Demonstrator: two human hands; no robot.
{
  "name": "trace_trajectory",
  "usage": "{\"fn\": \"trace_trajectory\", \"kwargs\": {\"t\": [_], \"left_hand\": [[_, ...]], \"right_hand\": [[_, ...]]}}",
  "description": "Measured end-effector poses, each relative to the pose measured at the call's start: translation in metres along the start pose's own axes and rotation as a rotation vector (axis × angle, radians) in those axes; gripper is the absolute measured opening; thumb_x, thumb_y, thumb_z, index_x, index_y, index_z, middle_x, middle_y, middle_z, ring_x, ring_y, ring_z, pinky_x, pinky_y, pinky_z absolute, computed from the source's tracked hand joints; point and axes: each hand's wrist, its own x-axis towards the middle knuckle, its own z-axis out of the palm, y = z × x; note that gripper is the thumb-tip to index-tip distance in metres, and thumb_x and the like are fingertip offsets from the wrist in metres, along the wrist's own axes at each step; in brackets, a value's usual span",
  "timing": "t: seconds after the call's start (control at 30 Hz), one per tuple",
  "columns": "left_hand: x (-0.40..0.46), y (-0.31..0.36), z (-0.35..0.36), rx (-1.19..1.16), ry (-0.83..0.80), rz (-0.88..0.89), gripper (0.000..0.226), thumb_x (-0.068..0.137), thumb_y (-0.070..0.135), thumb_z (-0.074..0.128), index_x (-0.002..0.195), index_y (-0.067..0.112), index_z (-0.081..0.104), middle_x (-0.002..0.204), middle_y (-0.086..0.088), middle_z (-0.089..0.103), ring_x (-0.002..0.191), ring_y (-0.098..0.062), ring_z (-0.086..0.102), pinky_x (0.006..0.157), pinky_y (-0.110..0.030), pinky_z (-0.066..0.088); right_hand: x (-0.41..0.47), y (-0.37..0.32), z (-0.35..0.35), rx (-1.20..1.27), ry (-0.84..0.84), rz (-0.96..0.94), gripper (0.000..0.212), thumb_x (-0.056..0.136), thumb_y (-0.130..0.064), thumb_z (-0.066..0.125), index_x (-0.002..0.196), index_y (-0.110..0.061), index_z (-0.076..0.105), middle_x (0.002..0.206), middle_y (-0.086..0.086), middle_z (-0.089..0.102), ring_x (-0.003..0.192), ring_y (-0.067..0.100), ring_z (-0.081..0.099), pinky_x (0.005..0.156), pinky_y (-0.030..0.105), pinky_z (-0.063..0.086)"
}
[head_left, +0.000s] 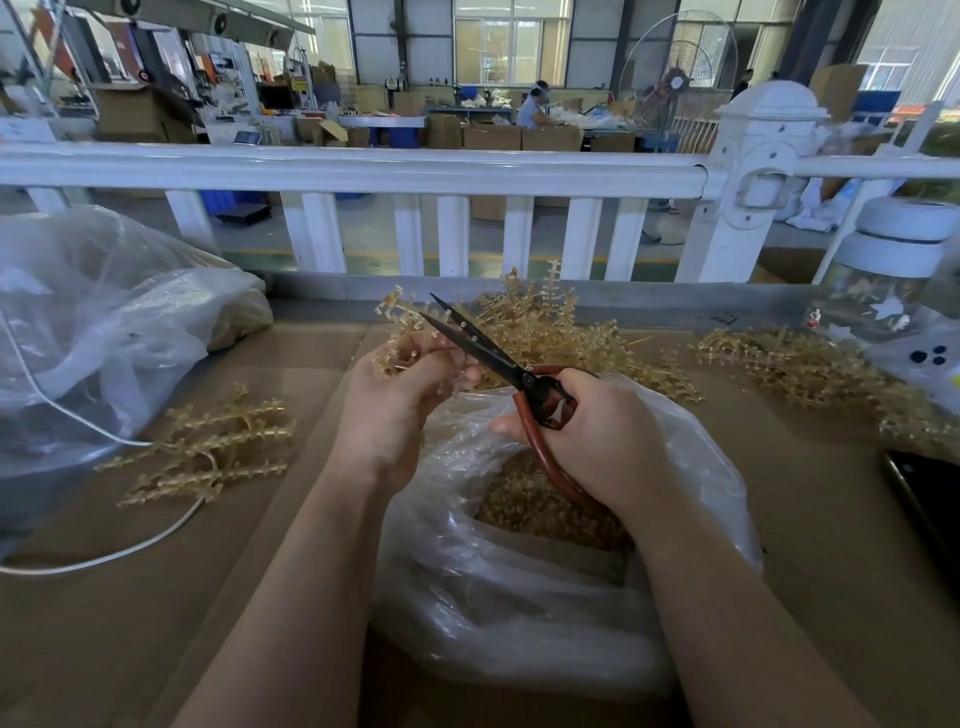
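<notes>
Sprawling across the counter (810, 545) is a clear plastic bag (519, 597) of tan bits, mouth open beneath both hands. The right hand (602, 441) curls round red-handled scissors (498, 358), blades parted — the left hand (395, 400) has its fingers (457, 371) pinching a tan plastic sprig (397, 312) just beside the blades.

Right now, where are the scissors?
In the head view, the scissors sit centre frame in the right hand, blades open toward the plastic sprue in the left hand, above the clear bag.
</notes>
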Motion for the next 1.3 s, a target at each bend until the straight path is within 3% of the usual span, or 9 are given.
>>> {"fn": "trace_trajectory", "kwargs": {"t": [0.17, 0.3, 0.47, 0.63, 0.87, 1.03, 1.3], "left_hand": [[-0.0014, 0.0003, 0.0024, -0.072, 0.075, -0.037, 0.017, 0.091, 0.004, 0.061, 0.078, 0.011, 0.07, 0.075, -0.008, 0.07, 0.071, -0.022, 0.069, 0.074, -0.03, 0.058], [0.0002, 0.0007, 0.0026, -0.051, 0.112, -0.025, 0.017, 0.092, 0.002, 0.061, 0.077, 0.01, 0.066, 0.069, -0.007, 0.069, 0.068, -0.02, 0.069, 0.073, -0.028, 0.058], [-0.0005, 0.0007, -0.0001, 0.044, 0.078, 0.028, 0.014, 0.093, 0.005, 0.062, 0.08, 0.011, 0.065, 0.072, -0.003, 0.069, 0.07, -0.015, 0.067, 0.071, -0.024, 0.055], [-0.0012, -0.0021, 0.0006, 0.18, 0.017, 0.044, 0.011, 0.094, 0.006, 0.061, 0.085, 0.009, 0.066, 0.08, -0.005, 0.066, 0.073, -0.012, 0.062, 0.078, -0.028, 0.055], [-0.0011, -0.0048, 0.0001, 0.168, -0.003, 0.047, 0.006, 0.094, 0.006, 0.061, 0.089, 0.005, 0.064, 0.086, -0.012, 0.062, 0.077, -0.018, 0.058, 0.079, -0.032, 0.051], [-0.0001, -0.0048, 0.0003, 0.132, -0.005, 0.023, 0.008, 0.093, 0.007, 0.061, 0.086, 0.01, 0.065, 0.081, -0.008, 0.066, 0.072, -0.015, 0.06, 0.078, -0.03, 0.052], [-0.0008, -0.0063, -0.0021, 0.13, -0.066, -0.004, 0.007, 0.093, 0.01, 0.061, 0.087, 0.012, 0.064, 0.085, -0.007, 0.065, 0.083, -0.02, 0.061, 0.085, -0.036, 0.05]], "right_hand": [[-0.0004, -0.0001, -0.0009, 0.019, 0.008, 0.001, 0.07, 0.061, -0.092, 0.055, 0.102, -0.036, 0.068, 0.068, -0.029, 0.055, 0.066, -0.01, 0.055, 0.053, 0.009, 0.034], [0.0009, 0.001, -0.0004, 0.033, -0.032, 0.021, 0.078, 0.057, -0.094, 0.05, 0.106, -0.037, 0.069, 0.074, -0.025, 0.062, 0.07, -0.006, 0.058, 0.056, 0.014, 0.04], [0.0005, 0.0008, -0.0012, 0.043, -0.054, 0.024, 0.082, 0.057, -0.095, 0.051, 0.11, -0.036, 0.068, 0.083, -0.022, 0.066, 0.076, -0.004, 0.061, 0.06, 0.017, 0.047], [-0.0002, -0.0011, -0.003, 0.016, -0.034, 0.01, 0.074, 0.06, -0.094, 0.051, 0.107, -0.039, 0.065, 0.077, -0.028, 0.059, 0.073, -0.009, 0.055, 0.056, 0.013, 0.038], [-0.0011, -0.0016, -0.0022, 0.046, -0.047, 0.012, 0.077, 0.06, -0.091, 0.054, 0.111, -0.035, 0.068, 0.085, -0.024, 0.064, 0.081, -0.001, 0.062, 0.064, 0.018, 0.047], [-0.0003, -0.0033, -0.0029, 0.075, -0.051, 0.009, 0.086, 0.056, -0.094, 0.048, 0.109, -0.031, 0.071, 0.082, -0.026, 0.062, 0.077, -0.007, 0.058, 0.062, 0.012, 0.043], [0.0003, -0.0009, 0.0011, 0.103, -0.061, 0.028, 0.062, 0.058, -0.092, 0.054, 0.096, -0.044, 0.06, 0.081, -0.026, 0.063, 0.075, -0.008, 0.059, 0.058, 0.01, 0.039]]}}
